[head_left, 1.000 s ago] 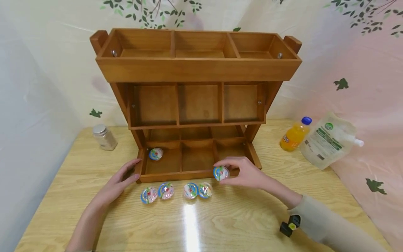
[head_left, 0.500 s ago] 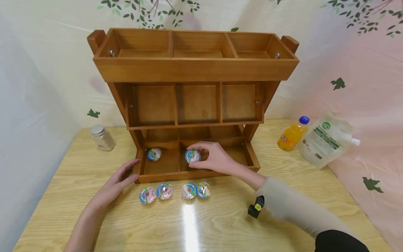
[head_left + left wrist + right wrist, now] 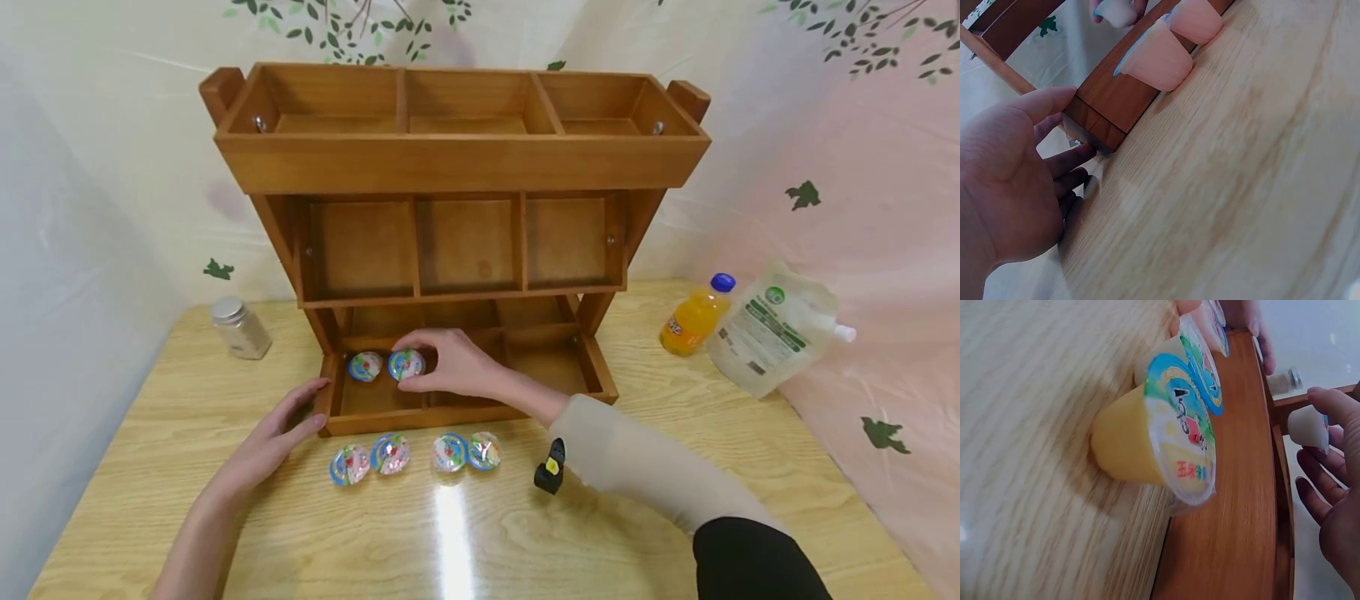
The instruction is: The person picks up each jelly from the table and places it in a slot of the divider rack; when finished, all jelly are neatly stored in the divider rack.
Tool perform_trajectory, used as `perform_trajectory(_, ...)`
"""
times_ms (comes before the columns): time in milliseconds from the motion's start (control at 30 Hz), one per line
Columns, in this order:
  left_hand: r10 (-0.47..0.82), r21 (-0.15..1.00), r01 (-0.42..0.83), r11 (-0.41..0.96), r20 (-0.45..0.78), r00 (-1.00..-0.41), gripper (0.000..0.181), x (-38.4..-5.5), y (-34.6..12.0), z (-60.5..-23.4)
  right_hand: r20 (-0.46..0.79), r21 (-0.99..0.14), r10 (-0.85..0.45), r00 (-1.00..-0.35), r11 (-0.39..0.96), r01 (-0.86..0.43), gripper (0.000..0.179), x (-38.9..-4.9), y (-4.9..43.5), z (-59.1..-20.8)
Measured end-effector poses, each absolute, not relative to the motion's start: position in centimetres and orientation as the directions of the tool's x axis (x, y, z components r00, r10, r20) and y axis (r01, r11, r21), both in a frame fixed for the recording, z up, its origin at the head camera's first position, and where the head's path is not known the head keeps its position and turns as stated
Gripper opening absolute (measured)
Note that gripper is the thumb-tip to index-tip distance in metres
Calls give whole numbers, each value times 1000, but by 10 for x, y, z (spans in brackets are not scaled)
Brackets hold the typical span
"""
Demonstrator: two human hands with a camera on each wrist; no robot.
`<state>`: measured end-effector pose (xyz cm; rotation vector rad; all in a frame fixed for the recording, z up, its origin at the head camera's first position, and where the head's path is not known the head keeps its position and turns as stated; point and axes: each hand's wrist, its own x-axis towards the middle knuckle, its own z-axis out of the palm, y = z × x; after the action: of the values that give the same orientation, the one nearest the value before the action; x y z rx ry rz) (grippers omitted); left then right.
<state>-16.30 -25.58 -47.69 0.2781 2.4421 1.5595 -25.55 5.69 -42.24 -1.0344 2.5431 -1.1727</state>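
My right hand [image 3: 459, 367] pinches a jelly cup [image 3: 406, 365] between thumb and fingers. It is over the bottom left compartment of a brown wooden rack [image 3: 462, 162], beside another jelly cup [image 3: 364, 367] lying there. In the right wrist view the held jelly cup [image 3: 1307, 427] has a whitish body. My left hand [image 3: 270, 437] touches the rack's lower left corner with thumb and fingertips. Along the rack's front, several jelly cups stand on the table in two pairs: pink ones [image 3: 349, 465] at left, then a white one [image 3: 449, 454] and a yellow one [image 3: 1125, 437].
Three tiers of the rack are divided into compartments, the top one overhanging. A jar with a metal lid [image 3: 242, 327] stands left of the rack. To its right are an orange drink bottle [image 3: 693, 321] and a clear spouted pouch [image 3: 772, 333]. Printed cloth hangs behind.
My right hand has carried the jelly cup leftward, from the rack's front right edge across the middle into the bottom left compartment. The left hand stays at the corner.
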Motion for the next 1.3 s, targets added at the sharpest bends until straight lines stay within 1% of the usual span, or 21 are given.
perform_trajectory(133,282,908,41,418,-87,-955,63,-162,-256,-476,86,-661,-680,-728,509,-552,50,-260,48,-424)
perform_trajectory(233,279,907,33,419,-95,-956,63,-162,-255,-476,75,-598,-706,-704,533,-599,49,-262,44,-427)
perform_trajectory(400,288,908,61,415,-67,-955,62,-164,-255,-476,107,-475,-742,-662,546,-690,44,-266,38,-432)
perform_trajectory(500,295,910,83,407,-45,-954,61,-164,-256,-477,119,-431,-757,-642,543,-721,44,-266,34,-434)
perform_trajectory(767,293,909,63,412,-67,-954,61,-164,-256,-477,74,-380,-766,-638,570,-729,48,-264,30,-434)
perform_trajectory(1033,282,910,32,414,-94,-955,63,-163,-255,-476,78,-328,-786,-614,561,-760,48,-264,30,-438)
perform_trajectory(1300,278,916,9,401,-112,-954,65,-164,-255,-475,67,-342,-783,-618,564,-752,49,-264,29,-439)
